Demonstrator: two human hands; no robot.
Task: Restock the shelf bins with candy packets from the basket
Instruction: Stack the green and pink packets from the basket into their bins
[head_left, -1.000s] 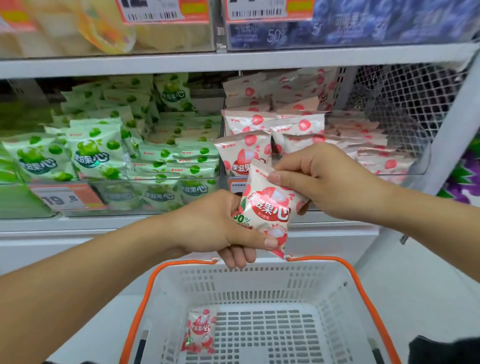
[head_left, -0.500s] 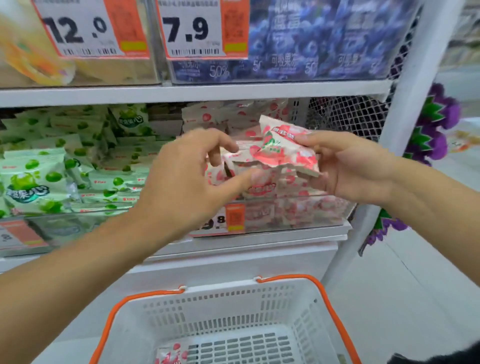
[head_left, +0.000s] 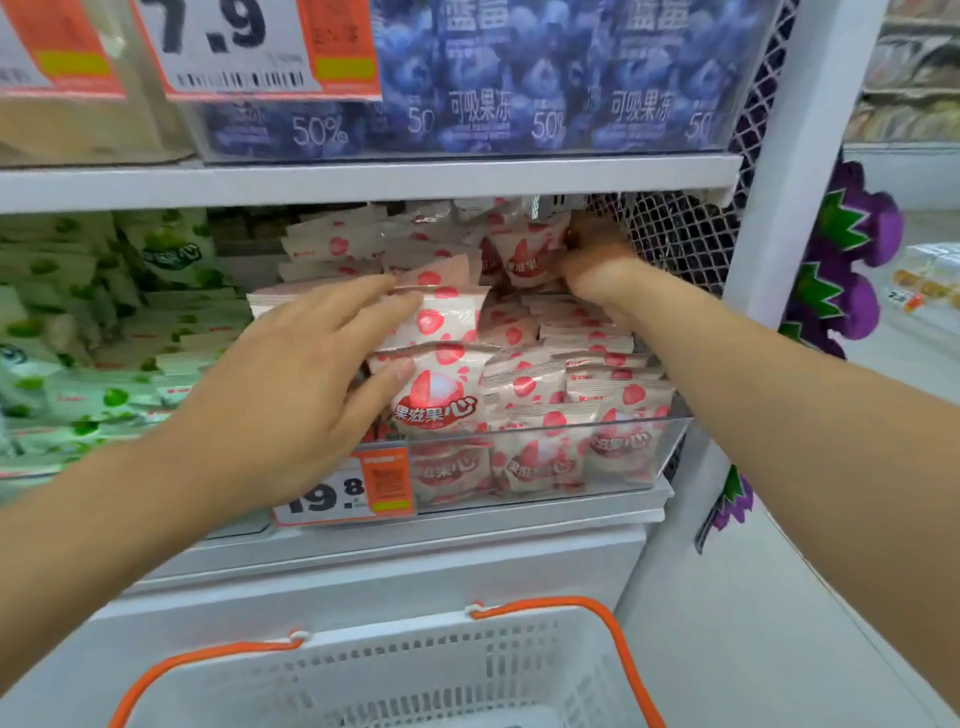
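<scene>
pink candy packets (head_left: 524, 384) | heaped in clear bin (head_left: 670, 447) | white basket (head_left: 395, 675) below

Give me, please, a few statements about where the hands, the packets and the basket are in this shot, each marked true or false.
1. The right hand is deep at the back of the pink packet bin. True.
2. The left hand grips the basket handle. False: it lies with straight fingers on the front pink packets.
3. The basket sits below the shelf, orange-handled. True.
4. The pink packets lie left of the green packets. False: they lie to the right.
5. The price tag on the pink bin reads 7.9. False: it reads 19.8.
</scene>
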